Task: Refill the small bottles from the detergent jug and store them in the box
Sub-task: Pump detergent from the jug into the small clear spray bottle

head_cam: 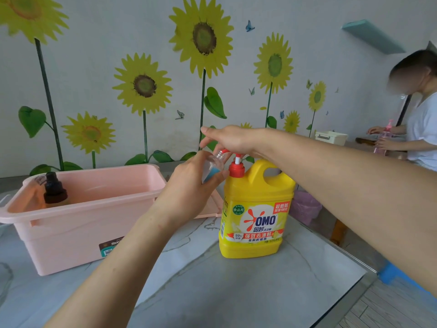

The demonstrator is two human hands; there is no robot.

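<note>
Detergent jug (256, 209): yellow, red pump (236, 168) with its white stem showing, upright on the marble-pattern desk (236, 292). Left hand (189, 183) is just left of the pump. Its grip is closed round the small bottle (216, 162), fingers and thumb curled on the clear body. The bottle is held tilted, uncapped, threaded neck up against the red spout. Whether the spout tip sits inside the neck cannot be told. A blue patch shows low in the bottle, possibly liquid. Right hand (227, 138) is directly above the jug, palm resting on the pump head, fingers fairly straight and reaching forward. Its grip is loose and wrapped round nothing. Pink box (94, 209) stands on the desk left of the jug, open. At its end farthest from the jug a dark bottle (54, 189) with a black pump cap stands upright, a peach-coloured bottle (37, 189) just beside it. A flat pink lid (212, 205) lies between box and jug, behind the left hand. Right of the jug, past the desk edge, are a pink-lined bin (305, 207) and a blue stool (392, 273). Farther right, a second person (423, 129) in a white shirt holds a pink spray bottle (384, 138) near a white case (331, 137).
</note>
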